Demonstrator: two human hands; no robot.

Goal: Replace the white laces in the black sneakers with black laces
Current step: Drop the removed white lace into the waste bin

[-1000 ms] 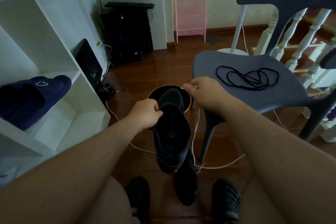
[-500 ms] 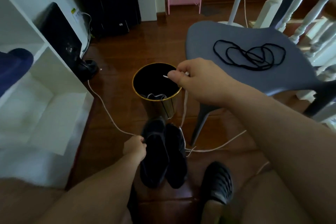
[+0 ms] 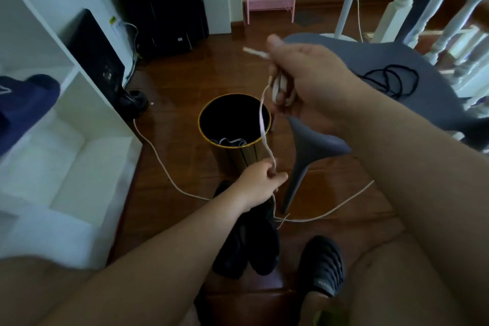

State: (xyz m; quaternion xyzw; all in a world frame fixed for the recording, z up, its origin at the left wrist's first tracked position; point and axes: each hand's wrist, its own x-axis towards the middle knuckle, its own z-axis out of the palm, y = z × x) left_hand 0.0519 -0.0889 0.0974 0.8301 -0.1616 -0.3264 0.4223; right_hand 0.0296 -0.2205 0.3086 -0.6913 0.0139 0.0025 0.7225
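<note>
White shelving unit (image 3: pixel 79 140) occupies the left side, a dark blue slipper (image 3: pixel 23 111) lying in one compartment. Grey chair (image 3: pixel 370 66) stands at right on the wooden floor (image 3: pixel 185 82); the black laces (image 3: pixel 391 82) lie coiled on its seat, well apart from the shoes. The black sneakers (image 3: pixel 251 243) lie side by side on the floor between the person's legs, just below the left hand. A black bin with a gold rim (image 3: pixel 232 124) stands on the floor between shelving and chair leg; pale lace-like strands lie at its bottom. Right hand (image 3: pixel 304 79) is raised above and right of the bin, its fingers (image 3: pixel 280 90) curled tight around a bundle of white lace (image 3: pixel 263 124), one tip of which juts out to the left past the thumb. From this fist the lace hangs down across the bin's opening to the left hand (image 3: pixel 260 182), whose fingers pinch it together just in front of the bin. Below that pinch the lace runs down to the sneakers. A pale cable (image 3: pixel 158 161) trails across the floor. A dark clog (image 3: pixel 322 264) covers the person's right foot.
</note>
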